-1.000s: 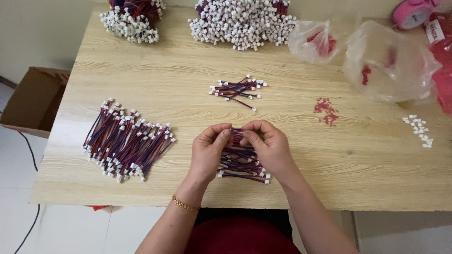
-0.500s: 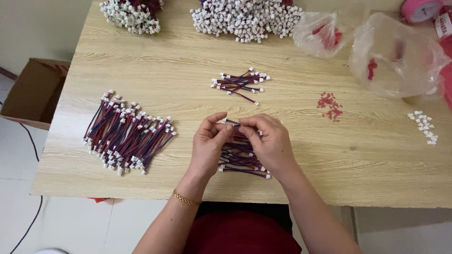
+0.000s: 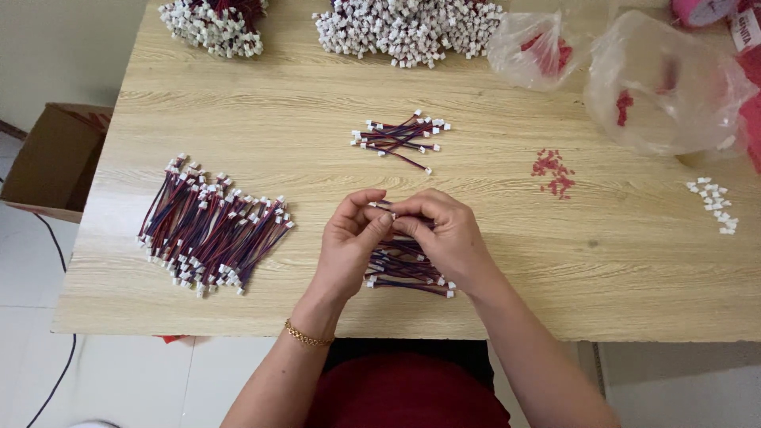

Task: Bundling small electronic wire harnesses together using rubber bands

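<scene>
At lower centre of the frame, the left hand [image 3: 349, 242] and right hand [image 3: 444, 234] pinch one short wire lead [image 3: 384, 208] between their fingers above a small bundle [image 3: 404, 269] on the surface [image 3: 317, 135]. It looks light, limp and thin, best held by its white plug.

The left hand [image 3: 349, 242] and right hand [image 3: 444, 238] cover the small wire piece pinched between their fingertips, so its form cannot be told. They also hide the upper part of the wire bundle [image 3: 408, 273]. The top edge cuts two connector heaps [image 3: 408, 28], the right edge cuts a pink roll [image 3: 701, 9], and the left edge cuts a box [image 3: 47, 162]
</scene>
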